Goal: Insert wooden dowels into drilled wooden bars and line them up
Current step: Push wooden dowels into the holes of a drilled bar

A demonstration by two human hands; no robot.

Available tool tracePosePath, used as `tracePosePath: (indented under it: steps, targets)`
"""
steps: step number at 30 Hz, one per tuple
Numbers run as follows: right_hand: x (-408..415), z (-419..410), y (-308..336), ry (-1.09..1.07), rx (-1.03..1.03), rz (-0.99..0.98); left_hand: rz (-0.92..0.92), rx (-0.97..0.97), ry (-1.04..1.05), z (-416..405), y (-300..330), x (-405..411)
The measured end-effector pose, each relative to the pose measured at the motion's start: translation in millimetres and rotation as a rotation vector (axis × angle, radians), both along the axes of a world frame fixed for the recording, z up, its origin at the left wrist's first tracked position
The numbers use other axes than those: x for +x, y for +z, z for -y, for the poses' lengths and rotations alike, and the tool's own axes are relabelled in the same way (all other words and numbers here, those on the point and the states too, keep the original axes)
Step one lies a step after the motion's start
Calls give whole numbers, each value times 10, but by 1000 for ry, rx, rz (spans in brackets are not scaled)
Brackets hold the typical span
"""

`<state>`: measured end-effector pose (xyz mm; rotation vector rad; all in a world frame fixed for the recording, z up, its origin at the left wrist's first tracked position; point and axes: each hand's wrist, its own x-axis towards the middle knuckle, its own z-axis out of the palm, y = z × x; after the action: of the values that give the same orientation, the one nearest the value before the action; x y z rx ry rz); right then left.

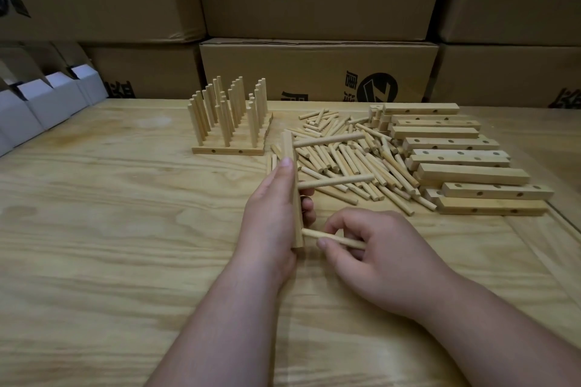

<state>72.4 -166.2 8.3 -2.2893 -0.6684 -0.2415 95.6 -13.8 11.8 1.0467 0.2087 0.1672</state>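
The right hand (374, 248) pinches a dowel (333, 238) between thumb and fingers, its far end touching the lowest part of the bar (295, 185). The left hand (276, 210) grips that bar on end, tilted slightly. Two more dowels (333, 161) stick out of it to the right. Beyond lies a pile (352, 154) of loose dowels on the table (125, 214), with drilled bars stacked (456, 157) at its right and finished bars (231, 122), pegs upright, lined up at its left. Boxes (317, 69) stand behind.
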Motion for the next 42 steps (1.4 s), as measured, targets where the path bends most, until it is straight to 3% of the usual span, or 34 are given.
tracePosePath:
  steps: [11, 29, 42]
  targets:
    - [27, 59, -4, 118, 72, -15, 67, 62, -228, 40, -3, -39]
    - [-59, -39, 63, 5, -51, -52, 153, 240, -161, 73, -94, -3]
    - [-39, 55, 55, 39, 117, -229, 160, 54, -255, 69, -83, -28]
